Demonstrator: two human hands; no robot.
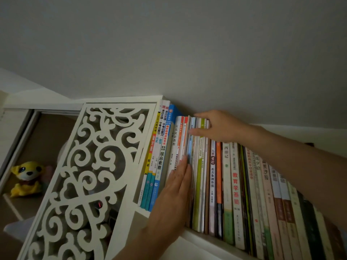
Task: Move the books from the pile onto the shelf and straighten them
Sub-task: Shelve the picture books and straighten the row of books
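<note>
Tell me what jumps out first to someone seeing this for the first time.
Two hands work a long row of upright books running from centre to lower right: the right hand grips the tops of several thin ones, the left hand lies flat against the spines. Left of them stands a white carved panel, with a yellow plush toy at far left.

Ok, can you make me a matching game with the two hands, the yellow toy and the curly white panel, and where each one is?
Things:
1. left hand
2. right hand
3. yellow plush toy
4. white carved panel

Places:
A. far left, on a lower surface
B. at the tops of the books
C. flat against the book spines
D. left of the row of books

Pairs: 1-C, 2-B, 3-A, 4-D
</note>
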